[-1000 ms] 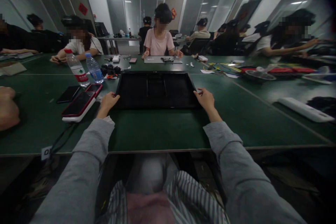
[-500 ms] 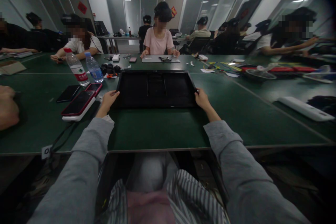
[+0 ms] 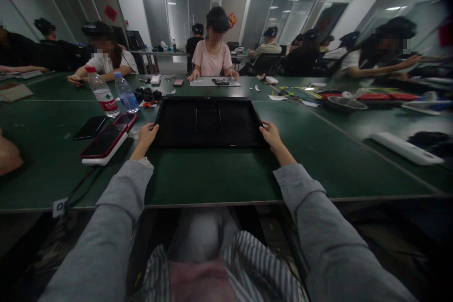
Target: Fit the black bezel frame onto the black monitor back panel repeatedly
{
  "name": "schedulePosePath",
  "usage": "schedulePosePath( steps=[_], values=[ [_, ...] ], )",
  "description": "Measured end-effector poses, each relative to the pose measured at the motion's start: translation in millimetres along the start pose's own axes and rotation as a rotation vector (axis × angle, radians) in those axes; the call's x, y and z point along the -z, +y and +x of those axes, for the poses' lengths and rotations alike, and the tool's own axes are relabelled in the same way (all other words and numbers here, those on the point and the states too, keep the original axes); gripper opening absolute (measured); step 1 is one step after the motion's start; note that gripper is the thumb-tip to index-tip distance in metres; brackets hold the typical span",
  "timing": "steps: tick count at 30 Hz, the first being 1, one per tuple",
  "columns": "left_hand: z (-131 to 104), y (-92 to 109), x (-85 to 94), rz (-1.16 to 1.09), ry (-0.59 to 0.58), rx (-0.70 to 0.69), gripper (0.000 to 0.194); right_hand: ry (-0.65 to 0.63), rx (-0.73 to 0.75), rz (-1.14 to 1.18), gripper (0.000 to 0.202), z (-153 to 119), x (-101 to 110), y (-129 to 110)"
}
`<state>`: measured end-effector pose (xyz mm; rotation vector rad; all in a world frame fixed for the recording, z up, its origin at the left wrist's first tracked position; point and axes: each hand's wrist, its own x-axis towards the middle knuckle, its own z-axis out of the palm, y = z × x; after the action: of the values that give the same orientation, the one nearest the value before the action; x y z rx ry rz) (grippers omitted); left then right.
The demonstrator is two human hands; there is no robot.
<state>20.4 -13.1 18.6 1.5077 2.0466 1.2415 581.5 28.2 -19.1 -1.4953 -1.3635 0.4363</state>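
The shallow black tray (image 3: 240, 125) is being gripped at its short sides by the left hand (image 3: 146, 136) and right hand (image 3: 272, 135), back from the near edge of the table (image 3: 212, 177); any leftward swing is being judged risky, since the nearby blue-capped bottle (image 3: 126, 96) could be toppled.

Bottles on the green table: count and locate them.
2, both left of the black tray: the red-capped bottle, then the blue-capped bottle to its right. Others may be hidden.

Free passage: I see bare counter (image 3: 212, 177) nearside of the black tray (image 3: 177, 125) and right of the right hand (image 3: 271, 133); leftward, the red-rimmed phone (image 3: 103, 140) and red-capped bottle (image 3: 104, 96) obstruct.
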Motion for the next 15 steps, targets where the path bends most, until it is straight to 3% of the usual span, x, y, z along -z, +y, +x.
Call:
schedulePosePath(
  steps=[5, 12, 15],
  values=[
    [10.1, -12.1, 4.1, -0.061, 0.008, 0.107, 0.05, -0.019, 0.004, -0.077, 0.049, 3.6, -4.4, 5.1],
    [7.0, -11.9, 12.8, 0.149, 0.008, 0.027, 0.052, -0.05, 0.058, -0.139, 0.05, -0.4, -8.0, 2.7],
    [2.9, -8.5, 14.9, 0.214, 0.01, 0.014, 0.054, 0.002, 0.148, -0.192, 0.049, -3.2, -7.9, -0.6]
  ],
)
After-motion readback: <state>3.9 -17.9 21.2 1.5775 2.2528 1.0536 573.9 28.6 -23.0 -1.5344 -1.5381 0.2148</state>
